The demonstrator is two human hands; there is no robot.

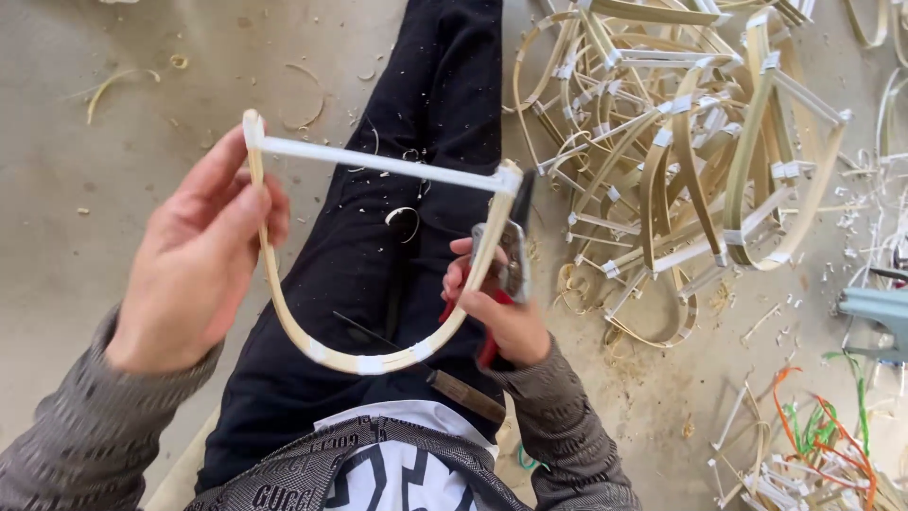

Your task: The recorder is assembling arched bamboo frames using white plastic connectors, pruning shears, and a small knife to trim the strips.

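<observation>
Now the left hand (203, 255) grips 1 upper corner of a pale U-shaped bamboo frame with a white crossbar (378, 163), held above the lap. Meanwhile the right hand (497, 312) is closed around red-handled pliers (506, 274) at the frame's other side. A heap of similar bamboo frames (690, 151) lies on the concrete floor (113, 142).

Bamboo frame (369, 360): a bent U-shaped strip closed by a straight white crossbar (378, 163), held up over a black-trousered leg (397, 218). Its left corner is pinched by the left hand (194, 260). Red-handled cutters (506, 274) are gripped in the right hand (497, 308), the blades set against the frame's right corner. Pile of similar finished frames (700, 161): stacked on the concrete floor (104, 161) to the right. Shavings are scattered about. Coloured wires (818, 426): lower right.
</observation>
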